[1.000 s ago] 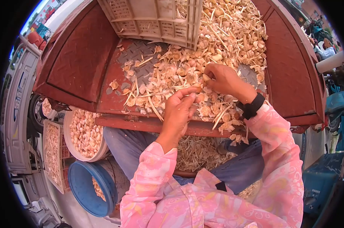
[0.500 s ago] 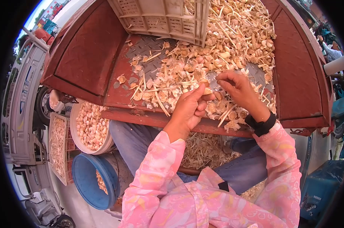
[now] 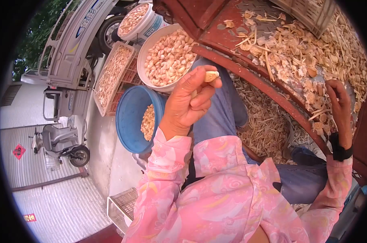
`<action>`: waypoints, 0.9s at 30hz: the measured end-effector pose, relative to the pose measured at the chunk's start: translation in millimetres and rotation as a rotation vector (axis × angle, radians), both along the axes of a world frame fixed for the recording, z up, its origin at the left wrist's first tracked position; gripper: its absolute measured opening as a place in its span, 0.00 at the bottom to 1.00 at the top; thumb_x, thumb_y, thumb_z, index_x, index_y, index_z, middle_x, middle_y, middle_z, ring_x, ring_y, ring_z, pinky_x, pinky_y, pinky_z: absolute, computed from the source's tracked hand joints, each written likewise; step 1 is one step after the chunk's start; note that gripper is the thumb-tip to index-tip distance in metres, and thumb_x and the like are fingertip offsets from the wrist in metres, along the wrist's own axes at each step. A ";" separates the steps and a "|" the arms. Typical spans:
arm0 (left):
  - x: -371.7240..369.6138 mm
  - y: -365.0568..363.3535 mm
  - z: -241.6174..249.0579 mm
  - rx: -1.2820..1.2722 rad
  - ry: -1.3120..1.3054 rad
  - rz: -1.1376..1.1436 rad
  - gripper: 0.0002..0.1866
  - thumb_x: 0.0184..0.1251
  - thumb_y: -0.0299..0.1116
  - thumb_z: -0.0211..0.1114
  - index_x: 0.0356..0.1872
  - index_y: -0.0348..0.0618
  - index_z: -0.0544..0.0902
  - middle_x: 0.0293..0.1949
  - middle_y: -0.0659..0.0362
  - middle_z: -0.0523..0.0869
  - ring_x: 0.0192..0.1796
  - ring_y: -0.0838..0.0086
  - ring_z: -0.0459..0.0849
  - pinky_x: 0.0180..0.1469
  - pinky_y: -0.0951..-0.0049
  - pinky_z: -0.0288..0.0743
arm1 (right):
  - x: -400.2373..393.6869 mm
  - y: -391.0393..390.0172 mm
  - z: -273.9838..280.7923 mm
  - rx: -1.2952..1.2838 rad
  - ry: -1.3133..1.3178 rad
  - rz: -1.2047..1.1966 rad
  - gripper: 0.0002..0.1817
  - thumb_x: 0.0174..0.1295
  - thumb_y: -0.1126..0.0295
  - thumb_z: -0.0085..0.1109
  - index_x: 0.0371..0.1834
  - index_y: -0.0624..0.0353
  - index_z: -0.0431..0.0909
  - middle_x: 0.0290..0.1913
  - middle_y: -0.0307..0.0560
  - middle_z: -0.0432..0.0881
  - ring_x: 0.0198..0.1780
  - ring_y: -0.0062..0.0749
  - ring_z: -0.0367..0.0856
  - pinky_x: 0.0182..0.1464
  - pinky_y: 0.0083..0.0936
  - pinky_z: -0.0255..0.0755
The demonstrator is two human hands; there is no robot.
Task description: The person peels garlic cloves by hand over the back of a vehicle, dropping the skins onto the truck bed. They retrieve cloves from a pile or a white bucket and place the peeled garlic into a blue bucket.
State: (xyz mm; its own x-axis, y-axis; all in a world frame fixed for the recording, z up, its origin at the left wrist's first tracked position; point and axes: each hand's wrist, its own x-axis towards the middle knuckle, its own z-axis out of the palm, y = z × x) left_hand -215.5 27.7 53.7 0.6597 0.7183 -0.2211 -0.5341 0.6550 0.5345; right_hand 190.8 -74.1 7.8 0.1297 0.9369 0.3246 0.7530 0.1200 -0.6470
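My left hand (image 3: pixel 190 100) is raised over my knee near the white bucket of garlic cloves (image 3: pixel 169 58), pinching a pale garlic clove (image 3: pixel 211 76) between thumb and fingers. Something pale also shows inside its curled fingers. To the right, my right hand (image 3: pixel 340 106), with a black band on the wrist, is over the front part of the red metal bed (image 3: pixel 248 67). Its fingers are bent, and whether anything is between them is hidden. Loose garlic, skins and dry stalks (image 3: pixel 305 69) lie heaped beside it.
A blue bucket (image 3: pixel 122 117) with some cloves stands below the white one. Left of them is a crate of garlic pieces (image 3: pixel 112 71), with another filled bucket (image 3: pixel 134 20) behind. A plastic crate (image 3: pixel 309 12) rests on the heap. A scooter (image 3: pixel 62 141) and a truck stand farther left.
The view has turned left toward the buckets. My left hand has moved from the heap toward the white and blue buckets with a clove. My right hand remains by the heap, now farther from my left.
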 end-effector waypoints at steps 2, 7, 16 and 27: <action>-101.3 -25.0 16.5 0.080 0.140 0.317 0.16 0.73 0.37 0.49 0.50 0.33 0.72 0.37 0.50 0.76 0.16 0.87 0.62 0.14 0.89 0.57 | 26.5 -4.9 -25.9 -0.047 -0.033 -0.004 0.09 0.66 0.75 0.51 0.47 0.63 0.75 0.43 0.42 0.79 0.45 0.22 0.76 0.49 0.18 0.68; -289.6 -151.1 -6.8 -0.094 0.794 0.840 0.11 0.67 0.34 0.58 0.43 0.36 0.76 0.32 0.51 0.82 0.14 0.88 0.61 0.11 0.90 0.51 | -8.8 4.6 -3.5 -0.101 0.006 0.094 0.09 0.65 0.70 0.53 0.40 0.66 0.76 0.35 0.45 0.77 0.36 0.28 0.72 0.40 0.24 0.67; -311.7 -158.2 -79.9 -0.162 1.339 1.209 0.16 0.64 0.35 0.60 0.46 0.34 0.76 0.34 0.53 0.82 0.16 0.86 0.63 0.15 0.85 0.52 | -11.8 -3.4 1.9 -0.027 -0.035 -0.061 0.07 0.64 0.76 0.52 0.44 0.63 0.76 0.39 0.41 0.80 0.40 0.21 0.77 0.42 0.19 0.70; -103.5 11.2 -17.2 0.981 1.589 0.484 0.17 0.66 0.35 0.59 0.49 0.32 0.77 0.45 0.53 0.81 0.48 0.71 0.79 0.51 0.73 0.70 | -8.7 -3.5 33.2 -0.175 -0.223 -0.106 0.10 0.57 0.69 0.58 0.40 0.60 0.77 0.34 0.49 0.79 0.34 0.43 0.80 0.35 0.32 0.72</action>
